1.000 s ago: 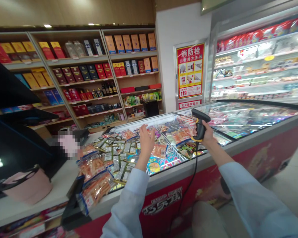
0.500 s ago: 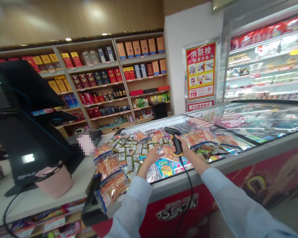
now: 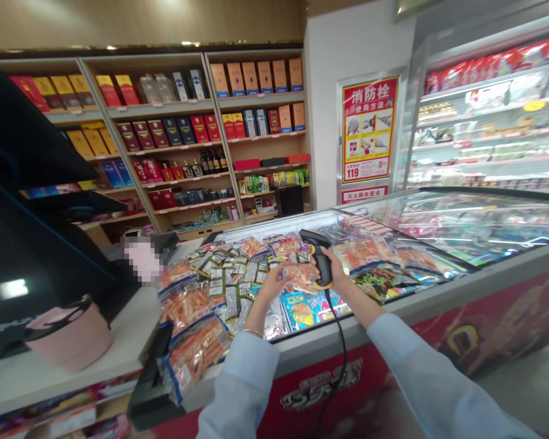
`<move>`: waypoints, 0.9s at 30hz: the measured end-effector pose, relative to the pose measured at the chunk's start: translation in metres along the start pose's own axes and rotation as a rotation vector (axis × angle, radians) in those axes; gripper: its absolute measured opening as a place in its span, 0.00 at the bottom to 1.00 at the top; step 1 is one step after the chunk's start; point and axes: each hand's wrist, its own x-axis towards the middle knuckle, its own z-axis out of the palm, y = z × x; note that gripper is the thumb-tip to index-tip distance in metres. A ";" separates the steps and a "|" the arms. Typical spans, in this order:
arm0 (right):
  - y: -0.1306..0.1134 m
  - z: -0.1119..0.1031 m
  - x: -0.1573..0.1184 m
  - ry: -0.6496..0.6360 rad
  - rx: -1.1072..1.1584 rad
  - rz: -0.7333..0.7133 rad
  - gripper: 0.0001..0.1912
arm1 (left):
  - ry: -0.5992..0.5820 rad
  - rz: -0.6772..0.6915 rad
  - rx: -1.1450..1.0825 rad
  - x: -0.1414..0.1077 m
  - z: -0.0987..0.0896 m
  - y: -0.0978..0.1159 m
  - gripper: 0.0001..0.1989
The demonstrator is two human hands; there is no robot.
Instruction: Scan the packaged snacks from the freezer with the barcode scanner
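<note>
Our right hand (image 3: pixel 339 274) closes its fingers (image 3: pixel 330 267) around a corded barcode scanner (image 3: pixel 320 259) above the chest freezer (image 3: pixel 361 381) — our left hand (image 3: pixel 269 289) lies beside it, fingers (image 3: pixel 287 273) on a snack packet (image 3: pixel 299 279) inside the freezer — whether gripping, we can't tell.

Loose pale blue shirt sleeves (image 3: pixel 242 384), thin metal bracelet (image 3: pixel 251 333)

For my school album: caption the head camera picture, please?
In a shop, the right hand grips a black barcode scanner while the left hand reaches over packets in a glass-topped freezer.
</note>
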 end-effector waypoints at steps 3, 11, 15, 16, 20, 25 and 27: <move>-0.001 0.012 0.012 -0.041 0.032 -0.089 0.14 | 0.222 -0.026 -0.059 0.006 -0.016 -0.004 0.17; 0.035 0.026 0.024 -0.117 -0.064 0.045 0.18 | 0.854 -0.131 0.027 -0.002 -0.034 -0.006 0.16; 0.041 0.025 0.017 -0.112 -0.114 0.087 0.18 | 0.861 -0.091 0.082 -0.005 -0.032 -0.001 0.10; 0.040 0.024 0.016 -0.112 -0.111 0.084 0.17 | 0.856 -0.078 0.071 -0.004 -0.032 -0.002 0.09; 0.032 0.024 0.016 -0.149 -0.054 0.050 0.15 | 0.837 -0.047 -0.005 -0.001 -0.032 -0.010 0.08; 0.028 0.021 0.017 -0.127 -0.004 -0.021 0.14 | 0.824 -0.043 0.015 0.000 -0.033 -0.020 0.12; 0.028 0.020 0.017 -0.113 -0.004 -0.014 0.14 | 0.822 -0.037 -0.026 0.001 -0.033 -0.021 0.13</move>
